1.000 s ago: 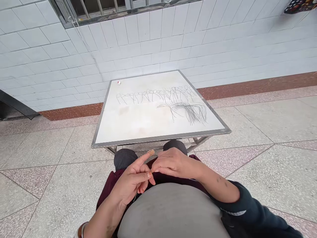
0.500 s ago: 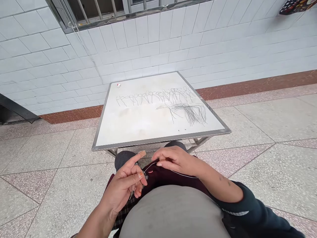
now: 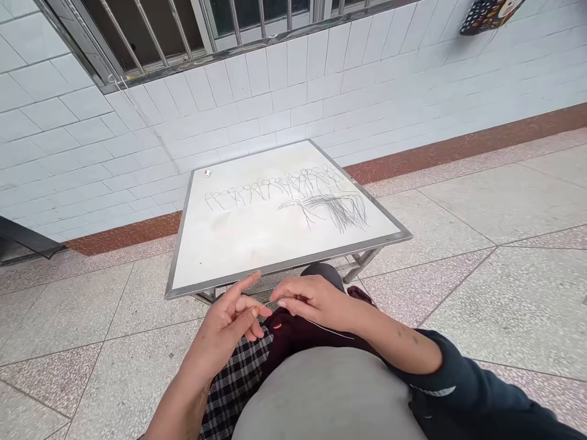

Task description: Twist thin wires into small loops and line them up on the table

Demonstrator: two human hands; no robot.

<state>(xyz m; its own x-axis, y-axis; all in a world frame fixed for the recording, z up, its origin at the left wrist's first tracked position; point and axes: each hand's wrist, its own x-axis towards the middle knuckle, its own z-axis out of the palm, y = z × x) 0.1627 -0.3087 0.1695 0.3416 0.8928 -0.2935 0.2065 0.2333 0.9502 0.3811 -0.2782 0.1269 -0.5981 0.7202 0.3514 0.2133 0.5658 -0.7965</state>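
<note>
Over my lap, my left hand (image 3: 232,318) pinches one end of a thin pale wire (image 3: 334,332) between thumb and fingers, its index finger stretched out. Close beside it, my right hand (image 3: 316,299) grips the same wire between thumb and fingertips. A short length spans the gap between the hands, and the rest trails out below my right palm. On the white table lie a row of thin dark wires with looped ends (image 3: 261,190) and, nearer me, a loose bundle of long dark wires (image 3: 339,208).
The metal-edged white table (image 3: 247,238) stands against a tiled wall (image 3: 257,110) under a barred window. A small red-and-white item (image 3: 207,173) sits at its far left corner. A patterned bag (image 3: 488,15) hangs at upper right. Plaid cloth (image 3: 238,379) covers part of my lap.
The view has shifted, so the table appears lower and further left. My hands have come slightly closer together, both still holding the wire.
</note>
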